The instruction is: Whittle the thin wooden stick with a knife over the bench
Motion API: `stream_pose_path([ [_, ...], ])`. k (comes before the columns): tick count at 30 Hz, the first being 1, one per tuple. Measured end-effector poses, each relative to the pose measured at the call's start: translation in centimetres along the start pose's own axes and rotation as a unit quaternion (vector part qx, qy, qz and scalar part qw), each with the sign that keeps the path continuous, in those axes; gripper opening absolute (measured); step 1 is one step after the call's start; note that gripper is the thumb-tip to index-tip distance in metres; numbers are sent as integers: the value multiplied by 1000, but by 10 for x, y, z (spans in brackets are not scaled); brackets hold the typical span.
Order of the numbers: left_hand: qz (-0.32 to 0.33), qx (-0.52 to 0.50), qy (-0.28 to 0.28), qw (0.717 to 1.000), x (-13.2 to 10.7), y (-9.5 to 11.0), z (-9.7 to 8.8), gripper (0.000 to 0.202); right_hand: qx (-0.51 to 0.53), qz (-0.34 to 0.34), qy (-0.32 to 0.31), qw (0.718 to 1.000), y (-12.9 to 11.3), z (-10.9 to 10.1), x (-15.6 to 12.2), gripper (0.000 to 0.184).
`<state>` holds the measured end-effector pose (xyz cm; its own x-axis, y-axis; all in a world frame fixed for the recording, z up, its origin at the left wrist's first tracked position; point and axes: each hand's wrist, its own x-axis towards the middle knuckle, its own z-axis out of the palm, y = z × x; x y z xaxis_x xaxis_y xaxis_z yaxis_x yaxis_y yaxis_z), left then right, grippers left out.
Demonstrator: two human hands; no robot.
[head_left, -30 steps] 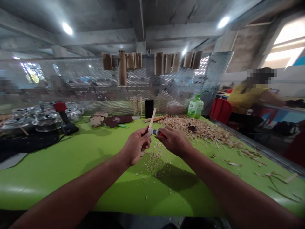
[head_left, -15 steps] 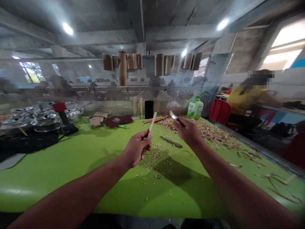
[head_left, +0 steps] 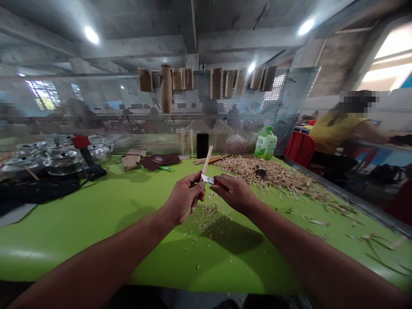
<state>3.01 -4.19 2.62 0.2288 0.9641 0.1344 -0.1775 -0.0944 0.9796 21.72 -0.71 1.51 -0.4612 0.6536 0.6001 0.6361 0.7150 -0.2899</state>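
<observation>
My left hand is closed round the lower part of a thin pale wooden strip, which points up and away from me. My right hand grips a knife with a short bright blade and a bit of red at its handle. The blade lies against the strip just above my left fingers. Beneath both hands, small wood chips are scattered over the green tabletop. My right hand hides the spot where a slim grey tool lay.
A heap of wood shavings spreads at the right, with a green bottle behind it. Metal pots and a red-topped tool stand at the left. A black phone-like slab leans by the perforated screen. A person in yellow sits beyond.
My right hand has come down and left, bringing the knife blade from the air onto the wooden strip. My left hand has stayed nearly still with the strip.
</observation>
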Motion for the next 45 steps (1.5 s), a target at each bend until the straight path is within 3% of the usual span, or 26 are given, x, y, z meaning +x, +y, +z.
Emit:
stream_pose_path([
  [16,13,36,28,999,-2,6,5,30,-41,7,4,999,-3,-2,0,28],
  [24,23,42,12,999,0,1,3,42,-97,5,21,995,2,-13,2,28],
  [29,15,20,-25,999,2,-8,3,42,-127,48,107,985,14,-22,8,29],
  [32,4,11,-31,999,1,-8,5,39,-136,59,127,981,25,-26,12,30],
  [35,-39,27,-36,998,-6,-5,9,38,-93,161,188,964,51,-43,15,36],
  [37,-61,27,-53,996,-9,-5,12,38,-56,261,268,926,71,-57,15,42],
  [39,-50,-27,-62,996,-6,-7,13,36,-55,286,302,908,81,-64,14,42],
  [41,-34,-76,-61,995,0,-11,10,31,-30,259,252,932,74,-58,12,40],
  [45,-18,-119,-47,992,11,-14,-2,25,13,88,131,987,31,-22,9,31],
])
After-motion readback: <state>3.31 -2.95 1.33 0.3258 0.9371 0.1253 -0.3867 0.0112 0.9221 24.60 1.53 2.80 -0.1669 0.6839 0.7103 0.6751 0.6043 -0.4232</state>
